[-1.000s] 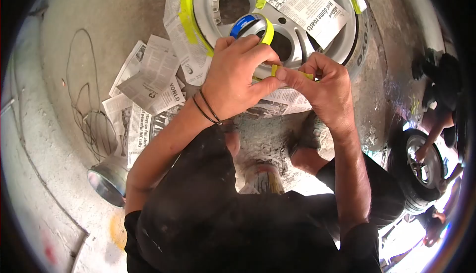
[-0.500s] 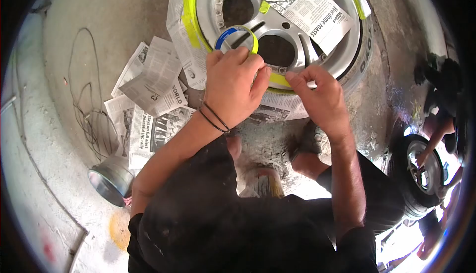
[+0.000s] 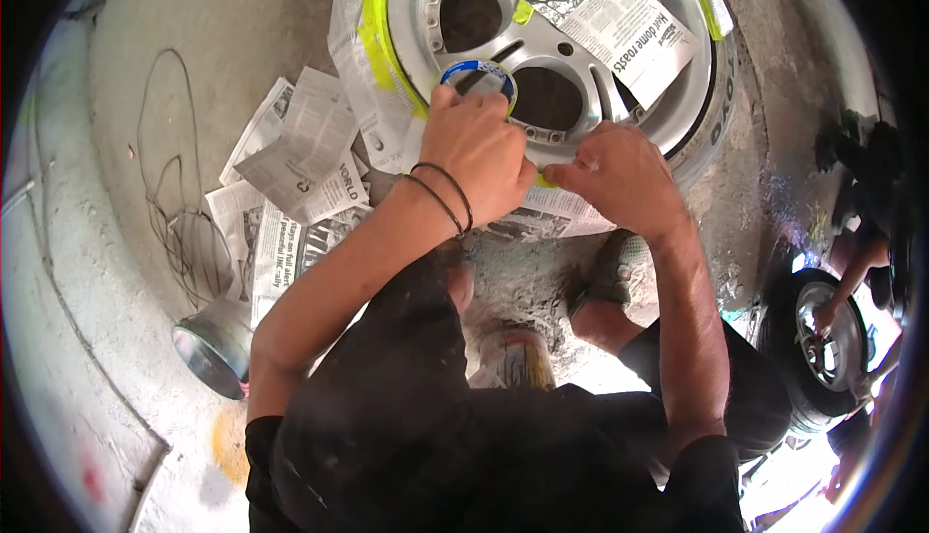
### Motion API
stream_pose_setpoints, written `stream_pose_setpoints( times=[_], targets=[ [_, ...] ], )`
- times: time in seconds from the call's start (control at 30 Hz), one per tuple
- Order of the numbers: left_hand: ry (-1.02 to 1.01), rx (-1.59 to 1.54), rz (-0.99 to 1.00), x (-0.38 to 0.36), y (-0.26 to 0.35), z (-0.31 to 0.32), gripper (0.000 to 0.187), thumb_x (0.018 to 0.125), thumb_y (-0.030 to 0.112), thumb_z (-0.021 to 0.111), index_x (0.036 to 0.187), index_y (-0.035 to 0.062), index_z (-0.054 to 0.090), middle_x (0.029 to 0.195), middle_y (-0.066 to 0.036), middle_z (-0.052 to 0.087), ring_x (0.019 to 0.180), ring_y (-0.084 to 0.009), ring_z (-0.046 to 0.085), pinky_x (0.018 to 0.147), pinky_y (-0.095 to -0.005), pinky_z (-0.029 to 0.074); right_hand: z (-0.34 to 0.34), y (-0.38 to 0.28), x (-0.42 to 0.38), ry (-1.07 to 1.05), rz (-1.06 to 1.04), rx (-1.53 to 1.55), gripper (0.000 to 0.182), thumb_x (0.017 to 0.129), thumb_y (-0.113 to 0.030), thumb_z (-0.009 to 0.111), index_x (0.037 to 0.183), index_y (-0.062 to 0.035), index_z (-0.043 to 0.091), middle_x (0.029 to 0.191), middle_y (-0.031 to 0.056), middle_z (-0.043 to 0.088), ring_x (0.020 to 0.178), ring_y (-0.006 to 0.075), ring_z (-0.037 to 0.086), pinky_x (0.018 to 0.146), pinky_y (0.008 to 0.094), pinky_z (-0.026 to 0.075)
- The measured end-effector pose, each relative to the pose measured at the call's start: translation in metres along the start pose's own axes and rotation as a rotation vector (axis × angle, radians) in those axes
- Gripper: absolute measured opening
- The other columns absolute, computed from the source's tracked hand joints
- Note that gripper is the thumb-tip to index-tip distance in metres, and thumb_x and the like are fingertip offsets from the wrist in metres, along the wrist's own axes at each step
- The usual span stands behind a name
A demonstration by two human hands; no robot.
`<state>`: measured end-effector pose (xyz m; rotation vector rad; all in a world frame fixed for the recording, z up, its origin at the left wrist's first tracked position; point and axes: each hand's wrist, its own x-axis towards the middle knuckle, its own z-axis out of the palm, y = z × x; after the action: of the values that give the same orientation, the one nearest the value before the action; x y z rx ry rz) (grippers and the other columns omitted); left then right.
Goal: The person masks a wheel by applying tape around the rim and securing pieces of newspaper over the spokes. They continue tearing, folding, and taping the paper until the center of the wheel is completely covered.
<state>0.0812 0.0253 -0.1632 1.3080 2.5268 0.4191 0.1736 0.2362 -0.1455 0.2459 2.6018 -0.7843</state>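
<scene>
My left hand is closed round a roll of yellow-green tape with a blue and white core, above the near rim edge. Close beside it, my right hand pinches a short stretch of yellow tape at the edge. The silver wheel lies flat, its tyre partly covered with newspaper. Yellow tape strips run along the left and upper right of the rim. A printed newspaper sheet lies across the spokes. My fingers hide part of the roll and the tape's end.
Loose newspaper sheets lie on the floor at the left, beside a thin coiled cable. A metal can lies tipped below them. A paint-stained container stands between my legs. At the right, another person's hand touches a second wheel.
The tape roll has turned and sunk lower into my left hand. My right hand has moved down and left, closer to my left hand, and less tape shows between them.
</scene>
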Motion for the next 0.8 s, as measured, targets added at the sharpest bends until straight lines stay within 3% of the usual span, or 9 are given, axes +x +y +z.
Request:
stream_pose_setpoints(
  times=[0.1, 0.17, 0.3, 0.43, 0.5, 0.57, 0.7, 0.73, 0.8],
  targets=[
    [-0.108, 0.027, -0.003, 0.007, 0.002, -0.003, 0.023, 0.086, 0.028, 0.072, 0.077, 0.0084, 0.082, 0.099, -0.016, 0.072, 0.097, -0.0329, 0.071, 0.093, -0.0541, 0.041, -0.01, -0.002, 0.011, -0.154, 0.023, 0.002, 0.053, 0.086, -0.053, 0.084, 0.081, 0.0001, 0.082, 0.077, 0.024, 0.074, 0.08, 0.0449, 0.075, 0.078, 0.0523, 0.06],
    [-0.28, 0.114, -0.039, 0.012, 0.006, -0.012, 0.033, 0.092, 0.04, 0.073, 0.093, 0.0116, 0.089, 0.111, -0.013, 0.076, 0.111, -0.0296, 0.073, 0.103, -0.0524, 0.041, -0.014, -0.002, 0.017, -0.201, 0.045, -0.004, 0.054, 0.086, -0.054, 0.084, 0.081, -0.0006, 0.082, 0.077, 0.0237, 0.074, 0.08, 0.0444, 0.076, 0.077, 0.052, 0.06],
    [-0.292, 0.101, -0.035, 0.008, 0.008, -0.008, 0.032, 0.092, 0.042, 0.075, 0.095, 0.0129, 0.09, 0.111, -0.013, 0.076, 0.112, -0.0294, 0.073, 0.107, -0.0527, 0.04, -0.013, -0.004, 0.021, -0.241, 0.029, -0.069, 0.055, 0.084, -0.054, 0.084, 0.081, 0.0, 0.083, 0.079, 0.0239, 0.076, 0.079, 0.0433, 0.077, 0.076, 0.0513, 0.061],
    [-0.269, 0.15, -0.002, 0.009, 0.009, -0.011, 0.03, 0.089, 0.04, 0.078, 0.098, 0.0136, 0.089, 0.112, -0.012, 0.076, 0.111, -0.0286, 0.073, 0.11, -0.0526, 0.039, -0.008, -0.007, 0.016, -0.069, -0.037, -0.086, 0.056, 0.081, -0.052, 0.087, 0.071, 0.0016, 0.077, 0.066, 0.0235, 0.066, 0.07, 0.0453, 0.07, 0.07, 0.0518, 0.056],
    [-0.283, 0.158, -0.002, 0.008, 0.008, -0.011, 0.029, 0.088, 0.039, 0.079, 0.1, 0.0135, 0.088, 0.112, -0.012, 0.076, 0.111, -0.0281, 0.073, 0.111, -0.0527, 0.039, -0.02, -0.016, 0.018, -0.198, -0.007, -0.199, 0.054, 0.085, -0.052, 0.086, 0.081, 0.0018, 0.082, 0.075, 0.0235, 0.075, 0.078, 0.0412, 0.078, 0.076, 0.0502, 0.063],
    [-0.117, 0.103, -0.051, 0.005, 0.0, -0.009, 0.027, 0.079, 0.03, 0.076, 0.095, 0.0081, 0.081, 0.102, -0.012, 0.072, 0.107, -0.0301, 0.071, 0.098, -0.0518, 0.043, -0.026, -0.023, 0.019, -0.222, -0.001, -0.278, 0.053, 0.085, -0.054, 0.086, 0.082, -0.0005, 0.084, 0.076, 0.0219, 0.076, 0.079, 0.0405, 0.079, 0.078, 0.0495, 0.063],
    [-0.078, 0.064, -0.017, -0.008, -0.013, -0.025, 0.028, 0.08, 0.023, 0.076, 0.104, 0.0078, 0.076, 0.106, -0.011, 0.071, 0.107, -0.03, 0.07, 0.098, -0.0513, 0.044, -0.047, -0.021, 0.012, -0.233, 0.019, -0.498, 0.045, 0.087, -0.05, 0.087, 0.091, -0.0055, 0.086, 0.086, 0.0171, 0.079, 0.089, 0.0371, 0.079, 0.084, 0.0477, 0.062],
    [-0.008, -0.011, 0.07, -0.012, -0.016, -0.026, 0.029, 0.081, 0.02, 0.076, 0.107, 0.0081, 0.076, 0.109, -0.01, 0.07, 0.107, -0.0291, 0.07, 0.1, -0.0508, 0.044, -0.047, -0.016, 0.006, -0.233, 0.017, -0.5, 0.045, 0.087, -0.05, 0.087, 0.091, -0.0055, 0.086, 0.086, 0.0171, 0.079, 0.089, 0.0371, 0.079, 0.084, 0.0477, 0.062],
    [0.058, -0.088, 0.157, -0.02, -0.014, -0.023, 0.03, 0.082, 0.018, 0.077, 0.111, 0.0084, 0.076, 0.112, -0.008, 0.069, 0.108, -0.0283, 0.069, 0.101, -0.0503, 0.045, -0.04, -0.007, -0.011, 0.133, -0.235, -0.21, 0.034, 0.084, -0.033, 0.092, 0.103, -0.0063, 0.081, 0.099, 0.0137, 0.077, 0.097, 0.0361, 0.076, 0.089, 0.0481, 0.059]
  ],
)
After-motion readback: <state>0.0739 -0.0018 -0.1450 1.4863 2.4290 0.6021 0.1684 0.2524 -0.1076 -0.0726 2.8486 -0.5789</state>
